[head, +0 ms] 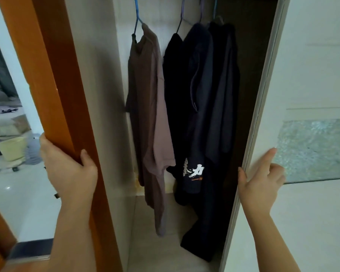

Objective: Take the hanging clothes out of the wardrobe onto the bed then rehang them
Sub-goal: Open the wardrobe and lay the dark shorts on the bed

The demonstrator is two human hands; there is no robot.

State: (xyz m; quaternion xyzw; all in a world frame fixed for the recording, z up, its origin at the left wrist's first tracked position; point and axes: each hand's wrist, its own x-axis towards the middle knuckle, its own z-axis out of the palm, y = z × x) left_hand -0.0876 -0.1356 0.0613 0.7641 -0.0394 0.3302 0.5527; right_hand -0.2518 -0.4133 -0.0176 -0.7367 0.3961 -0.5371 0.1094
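Note:
The wardrobe stands open in front of me. A mauve T-shirt (151, 118) hangs on a blue hanger (136, 18) at the left. Beside it hang a black garment with a white print (192, 171) and two dark navy garments (218, 91), whose hooks run out of view at the top. My left hand (69, 169) grips the edge of the orange wooden door (53, 79). My right hand (261, 185) holds the edge of the white sliding door (310, 75), thumb inside, index finger stretched along the panel.
The wardrobe floor (157, 248) is pale below the clothes. Left of the orange door, a mirror or opening shows a pale bucket (13, 148), a bed or cushions and a shiny white floor. A patterned glass strip (318, 150) crosses the white door.

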